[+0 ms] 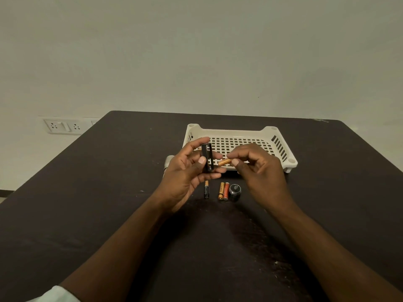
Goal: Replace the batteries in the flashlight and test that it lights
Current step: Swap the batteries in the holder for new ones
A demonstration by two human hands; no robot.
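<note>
My left hand (187,171) is curled around a black battery holder (207,157), held upright between thumb and fingers above the table, with the thumb pressed on its near face. My right hand (259,168) pinches a copper-coloured battery (224,162) between thumb and forefinger, its free end pointing toward the holder and lying just beside it; I cannot tell whether the two touch. The rest of the right fingers are loosely bent and hold nothing else.

Below the hands, on the dark table (109,192), lie three loose cells: a black-and-copper battery (206,189) on its own, and to its right a copper battery (221,191) touching an orange-red battery (226,191), all pointing roughly away from me. Just right of that pair sits a round black cap (235,190) with a shiny top.

Behind my left hand a pale, ribbed cylindrical piece (168,162) shows at the knuckles; most of it is hidden, so I cannot tell what it is. Farther back stands a white slotted tray (270,130), its near edge covered by both hands. On the wall at left is a white socket plate (62,126). A white sleeve (54,295) shows at the bottom left corner.
</note>
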